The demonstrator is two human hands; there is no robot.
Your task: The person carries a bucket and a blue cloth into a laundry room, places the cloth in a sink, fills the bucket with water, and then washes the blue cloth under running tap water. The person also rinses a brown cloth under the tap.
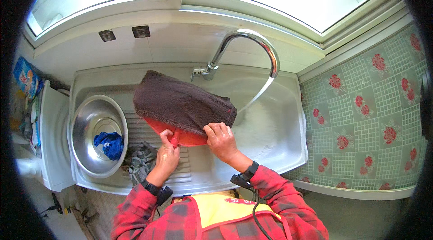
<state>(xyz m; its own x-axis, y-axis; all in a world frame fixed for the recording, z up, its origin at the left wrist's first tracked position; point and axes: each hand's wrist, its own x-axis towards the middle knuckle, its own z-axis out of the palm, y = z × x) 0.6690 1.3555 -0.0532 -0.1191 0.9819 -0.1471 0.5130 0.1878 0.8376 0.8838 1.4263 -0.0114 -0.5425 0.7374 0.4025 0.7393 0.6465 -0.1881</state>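
A dark brown fleecy cloth item (182, 101) with a red side (192, 138) spans the sink's ribbed drainboard and the left part of its basin. My left hand (168, 155) pinches a red fold or tab at its near edge. With my right hand (222, 140) I grip the near right corner, thumb and fingers closed on the edge. Both hands look wet. Water runs from the curved chrome faucet (252, 33) into the basin (270, 132), just right of the cloth. What lies under the cloth is hidden.
A steel bowl (79, 138) stands on the left, with a blue cloth (113, 145) inside. A crumpled grey patterned cloth (140, 162) lies beside it. A white appliance (55, 138) flanks the sink's left. Flower-patterned tiling (362, 121) covers the right side. A window frame (236, 6) runs behind.
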